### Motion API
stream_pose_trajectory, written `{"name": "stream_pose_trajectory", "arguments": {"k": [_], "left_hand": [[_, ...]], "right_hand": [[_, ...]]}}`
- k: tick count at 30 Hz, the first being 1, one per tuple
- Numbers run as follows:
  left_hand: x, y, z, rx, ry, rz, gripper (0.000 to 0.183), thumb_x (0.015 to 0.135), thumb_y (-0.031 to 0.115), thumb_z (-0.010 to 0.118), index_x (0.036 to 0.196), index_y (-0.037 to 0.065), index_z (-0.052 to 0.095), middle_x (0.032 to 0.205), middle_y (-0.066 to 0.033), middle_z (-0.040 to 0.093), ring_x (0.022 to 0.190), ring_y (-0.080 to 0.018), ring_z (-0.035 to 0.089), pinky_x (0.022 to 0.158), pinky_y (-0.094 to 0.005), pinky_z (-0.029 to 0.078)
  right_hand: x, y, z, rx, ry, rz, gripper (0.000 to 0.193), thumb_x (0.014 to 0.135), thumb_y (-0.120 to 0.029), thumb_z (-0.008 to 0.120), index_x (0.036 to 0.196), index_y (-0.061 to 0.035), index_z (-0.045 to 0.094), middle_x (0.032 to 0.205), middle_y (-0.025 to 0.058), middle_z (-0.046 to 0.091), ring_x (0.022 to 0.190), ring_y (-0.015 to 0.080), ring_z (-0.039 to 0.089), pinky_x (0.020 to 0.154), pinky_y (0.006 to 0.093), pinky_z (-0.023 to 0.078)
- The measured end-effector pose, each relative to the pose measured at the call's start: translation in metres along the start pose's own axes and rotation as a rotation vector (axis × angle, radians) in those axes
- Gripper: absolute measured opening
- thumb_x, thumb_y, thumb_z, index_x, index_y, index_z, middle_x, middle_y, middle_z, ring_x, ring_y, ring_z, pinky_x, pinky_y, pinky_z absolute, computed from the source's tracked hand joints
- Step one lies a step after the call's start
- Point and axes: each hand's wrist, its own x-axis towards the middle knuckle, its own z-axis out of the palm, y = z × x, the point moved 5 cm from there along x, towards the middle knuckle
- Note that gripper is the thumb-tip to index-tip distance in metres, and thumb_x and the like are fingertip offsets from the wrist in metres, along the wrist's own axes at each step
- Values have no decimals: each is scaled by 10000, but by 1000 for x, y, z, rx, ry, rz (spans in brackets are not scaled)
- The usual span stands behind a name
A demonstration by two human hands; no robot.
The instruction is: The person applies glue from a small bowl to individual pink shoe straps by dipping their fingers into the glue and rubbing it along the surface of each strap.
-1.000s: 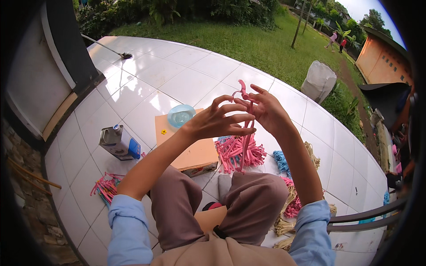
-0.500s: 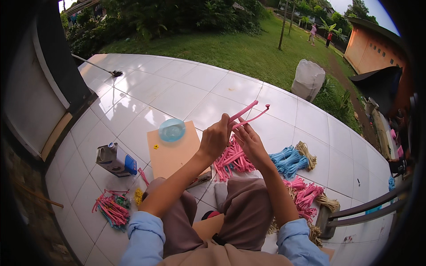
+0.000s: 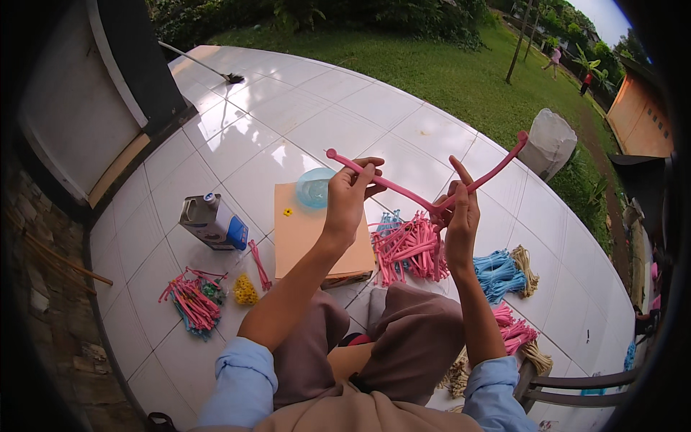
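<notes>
Both of my hands hold a thin pink strip (image 3: 403, 191) with rounded knobs at its tips, raised above the floor in a wide V. My left hand (image 3: 347, 205) pinches its left arm between thumb and fingers, a little below the knob. Close to the bend, my right hand (image 3: 461, 227) grips the strip, one finger pointing up; the right arm of the V slants out past it. Whether the V is one bent piece or two joined ones, I cannot tell. Beneath my hands lies a loose pile of similar pink strips (image 3: 410, 248), with some blue ones among them.
A tan board (image 3: 302, 245) bears a blue translucent bowl (image 3: 314, 189) and a small yellow flower-shaped piece (image 3: 288, 212). To the left are a metal can (image 3: 213, 223), yellow pieces (image 3: 245, 289) and a pink bundle (image 3: 193, 299). Blue bundles (image 3: 498, 276) and a dark chair (image 3: 576, 389) are at right.
My hands have moved apart, spreading the pink strip from two nearly parallel lengths into a wide V. The view has shifted, so surroundings sit further right and the lawn's far end higher.
</notes>
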Motion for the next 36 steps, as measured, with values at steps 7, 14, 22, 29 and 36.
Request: {"name": "stream_pose_trajectory", "arguments": {"k": [7,14,22,29,36], "left_hand": [[13,-31,-86,480,-52,-160,172,748,67,729,895,0,671,777,-47,663,737,-105,629,696,-227,501],[14,-119,-149,763,-63,-75,100,697,-7,706,794,15,688,778,-64,663,711,-131,628,655,-255,500],[19,-140,-167,998,-93,-12,206,697,-59,670,850,70,717,759,-59,571,694,-160,608,608,-276,487],[19,-144,-164,1016,-146,2,265,679,-86,636,885,71,695,763,-58,503,717,-186,551,610,-294,490],[18,-144,-161,1079,-182,63,260,723,-76,638,921,79,701,818,-75,519,703,-188,604,619,-291,521]], "right_hand": [[27,89,14,-59,-273,309,456,973,-303,334,1368,-77,359,623,-25,415,533,46,424,495,194,386],[30,224,37,-66,-416,670,444,975,-293,323,1386,-129,345,660,-23,406,574,63,483,557,216,436],[41,262,58,-45,-469,862,457,971,-282,334,1403,-131,328,633,-30,376,536,66,480,522,210,401],[47,269,61,-123,-491,940,472,970,-301,347,1404,-116,326,579,-28,399,492,75,468,474,210,362],[44,279,57,-91,-491,1008,486,969,-300,391,1407,-106,310,638,-8,426,490,78,486,439,212,380]]}}
